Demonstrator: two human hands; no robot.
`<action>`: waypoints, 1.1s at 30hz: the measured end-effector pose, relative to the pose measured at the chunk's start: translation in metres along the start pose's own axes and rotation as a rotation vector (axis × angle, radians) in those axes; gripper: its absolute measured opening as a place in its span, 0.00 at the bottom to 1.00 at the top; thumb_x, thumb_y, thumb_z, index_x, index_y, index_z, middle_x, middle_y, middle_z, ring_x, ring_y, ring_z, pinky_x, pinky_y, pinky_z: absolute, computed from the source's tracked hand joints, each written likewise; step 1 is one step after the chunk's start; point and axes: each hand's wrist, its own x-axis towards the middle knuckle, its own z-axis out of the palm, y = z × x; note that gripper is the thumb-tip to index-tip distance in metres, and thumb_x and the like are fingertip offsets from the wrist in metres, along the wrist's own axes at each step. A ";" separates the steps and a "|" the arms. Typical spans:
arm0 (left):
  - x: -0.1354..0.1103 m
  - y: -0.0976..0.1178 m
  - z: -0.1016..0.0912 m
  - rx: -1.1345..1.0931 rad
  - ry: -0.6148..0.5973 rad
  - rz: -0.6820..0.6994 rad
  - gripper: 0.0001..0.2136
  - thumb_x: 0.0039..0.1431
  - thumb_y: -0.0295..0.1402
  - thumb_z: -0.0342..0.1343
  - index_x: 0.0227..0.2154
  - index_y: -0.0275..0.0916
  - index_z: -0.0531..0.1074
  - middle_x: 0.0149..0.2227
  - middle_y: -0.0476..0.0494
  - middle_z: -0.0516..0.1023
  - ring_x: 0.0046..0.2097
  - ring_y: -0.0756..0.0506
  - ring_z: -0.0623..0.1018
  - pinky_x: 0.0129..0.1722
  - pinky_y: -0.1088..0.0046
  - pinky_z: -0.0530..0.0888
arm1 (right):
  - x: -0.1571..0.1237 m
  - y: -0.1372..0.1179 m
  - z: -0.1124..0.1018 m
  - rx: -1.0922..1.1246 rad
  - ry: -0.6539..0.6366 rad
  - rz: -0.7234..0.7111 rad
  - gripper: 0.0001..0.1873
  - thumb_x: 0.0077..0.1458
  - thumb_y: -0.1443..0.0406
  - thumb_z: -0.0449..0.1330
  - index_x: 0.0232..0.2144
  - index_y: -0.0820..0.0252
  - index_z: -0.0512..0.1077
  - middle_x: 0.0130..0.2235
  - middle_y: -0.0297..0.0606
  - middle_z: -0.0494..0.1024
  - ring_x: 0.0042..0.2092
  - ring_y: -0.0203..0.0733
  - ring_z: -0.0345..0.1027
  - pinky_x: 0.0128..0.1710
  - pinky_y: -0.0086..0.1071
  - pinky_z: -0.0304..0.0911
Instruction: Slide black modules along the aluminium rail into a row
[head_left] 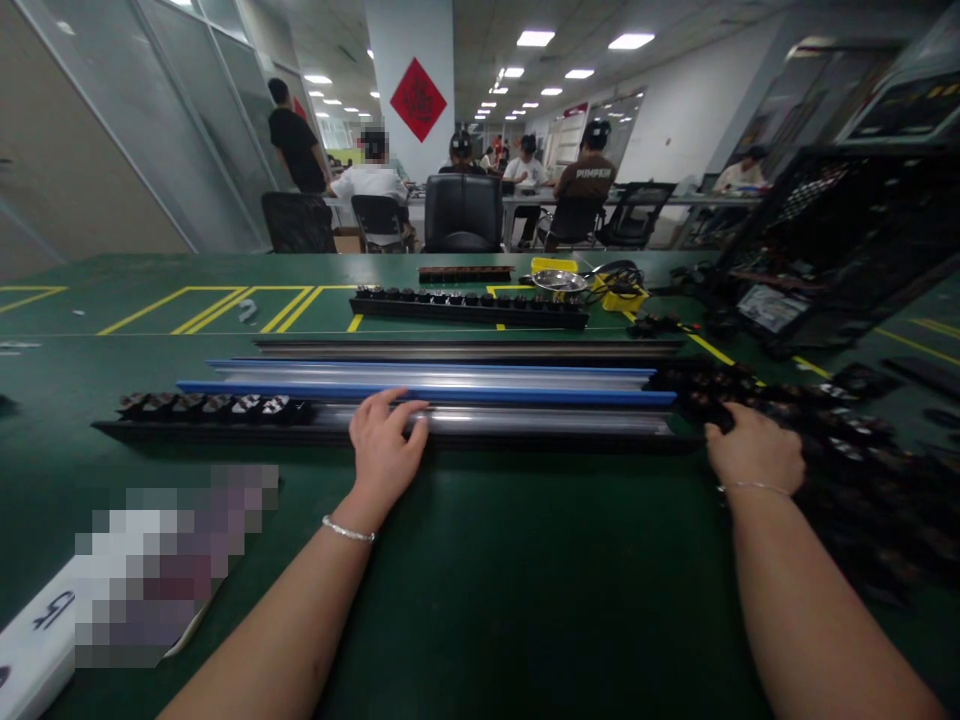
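Note:
My left hand (384, 440) lies over a long black rail (555, 440), fingers apart and curved across its channel. Left of that hand, a row of small black parts with shiny tops (214, 405) sits in the rail. At the rail's right end, my right hand (754, 445) is closed, thumb and fingers pinching what looks like a small black part (721, 418), mostly covered. Just beyond lies a pile of similar black parts (847, 445). Behind the rail are two blue-edged strips (525, 396) and a dark bar (465, 348).
Farther back lie a filled black rail (469, 308), a brown strip (465, 273), a metal dish (559, 281) and a yellow tray (621, 295). A dark frame (795, 250) stands at right. A white object (37, 625) lies front left. Several people sit beyond the green table (525, 600).

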 end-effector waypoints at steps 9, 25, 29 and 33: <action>0.018 -0.044 -0.020 0.069 0.268 -0.677 0.19 0.51 0.36 0.54 0.47 0.39 0.71 0.65 0.35 0.49 0.65 0.30 0.51 0.61 0.50 0.53 | 0.002 -0.001 0.000 0.113 0.306 -0.076 0.23 0.56 0.61 0.46 0.45 0.66 0.74 0.46 0.51 0.76 0.47 0.52 0.67 0.47 0.43 0.60; 0.022 -0.065 -0.013 0.089 0.304 -0.792 0.17 0.50 0.36 0.55 0.44 0.42 0.73 0.62 0.36 0.56 0.64 0.32 0.54 0.59 0.49 0.57 | -0.036 -0.058 0.014 0.219 0.086 -0.662 0.22 0.58 0.62 0.46 0.49 0.57 0.73 0.57 0.43 0.68 0.57 0.51 0.60 0.54 0.47 0.60; 0.023 -0.061 -0.014 0.066 0.302 -0.800 0.17 0.50 0.35 0.55 0.44 0.41 0.74 0.61 0.36 0.57 0.63 0.32 0.55 0.59 0.49 0.57 | -0.035 -0.059 0.011 0.214 0.072 -0.648 0.22 0.59 0.61 0.45 0.48 0.57 0.74 0.57 0.42 0.69 0.57 0.51 0.60 0.54 0.47 0.60; 0.023 -0.058 -0.014 0.061 0.309 -0.792 0.16 0.50 0.35 0.54 0.43 0.40 0.75 0.60 0.35 0.58 0.63 0.32 0.56 0.59 0.50 0.58 | -0.036 -0.061 0.009 0.212 0.055 -0.629 0.23 0.60 0.60 0.44 0.48 0.57 0.74 0.57 0.42 0.69 0.57 0.52 0.60 0.54 0.48 0.60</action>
